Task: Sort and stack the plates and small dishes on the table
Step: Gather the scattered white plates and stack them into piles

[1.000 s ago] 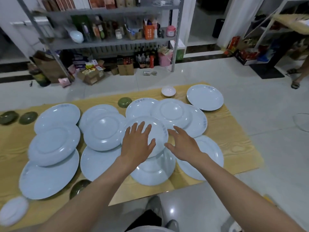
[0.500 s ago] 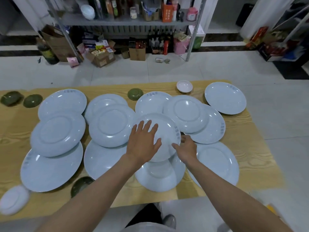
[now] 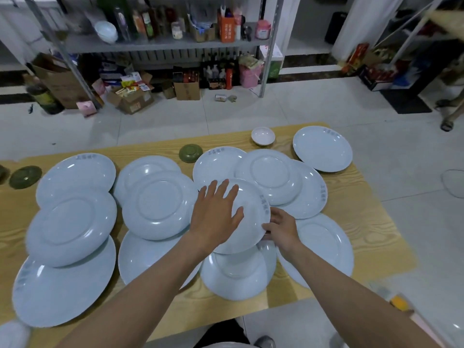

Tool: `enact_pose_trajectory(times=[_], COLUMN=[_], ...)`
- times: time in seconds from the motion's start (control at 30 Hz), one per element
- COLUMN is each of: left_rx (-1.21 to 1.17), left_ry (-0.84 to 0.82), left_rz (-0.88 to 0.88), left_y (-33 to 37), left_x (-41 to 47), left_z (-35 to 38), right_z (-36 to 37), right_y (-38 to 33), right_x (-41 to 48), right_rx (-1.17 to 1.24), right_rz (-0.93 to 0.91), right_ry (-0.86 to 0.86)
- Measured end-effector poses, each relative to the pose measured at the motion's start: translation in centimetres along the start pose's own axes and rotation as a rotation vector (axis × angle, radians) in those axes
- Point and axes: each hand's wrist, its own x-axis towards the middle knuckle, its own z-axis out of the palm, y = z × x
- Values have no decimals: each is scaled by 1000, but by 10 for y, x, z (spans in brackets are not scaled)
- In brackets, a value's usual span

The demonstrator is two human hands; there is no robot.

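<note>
Plate (image 3: 253, 212): pale blue, glossy, lettered rim.
Left hand (image 3: 216, 214): flat on it, fingers spread.
Right hand (image 3: 282, 228): grips its rim.

A: Arms. Left forearm (image 3: 140, 292) and right forearm (image 3: 351, 292) are bare all the way to the left hand (image 3: 216, 217) and right hand (image 3: 283, 229).
B: Clothing?
A: Dark trousers (image 3: 221, 331) at bottom centre, grey shoe (image 3: 265, 342) beside them. Pale garment (image 3: 226, 345) at the very edge, type unclear.

pale blue plates (image 3: 158, 204) on a light wood-grain table (image 3: 364, 222)
small dishes (image 3: 190, 152) were dark green; one small bowl (image 3: 263, 136) white.
</note>
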Motion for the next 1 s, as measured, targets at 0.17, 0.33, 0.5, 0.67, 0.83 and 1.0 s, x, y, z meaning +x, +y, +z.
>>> enact_pose_trajectory(times=[0.17, 0.33, 0.5, 0.67, 0.83, 1.0], left_rx=[-9, 18, 48, 60, 80, 87], left_ry=[28, 63, 83, 66, 93, 95], left_rz=[78, 172, 247, 257, 253, 244], left_y=[26, 75, 141, 209, 268, 306], left_x=[7, 22, 27, 28, 29, 34], left_z=[-13, -29, -33, -24, -17, -9], right_z=[-40, -97, -171, -241, -297, -336], right_y=[-13, -38, -53, -55, -54, -59], right_x=[-17, -30, -46, -57, -57, -53], right_rx=[82, 169, 245, 296, 310, 364], right_rz=[-38, -130, -169, -191, -185, -186], right_ry=[44, 134, 246, 313, 308, 311])
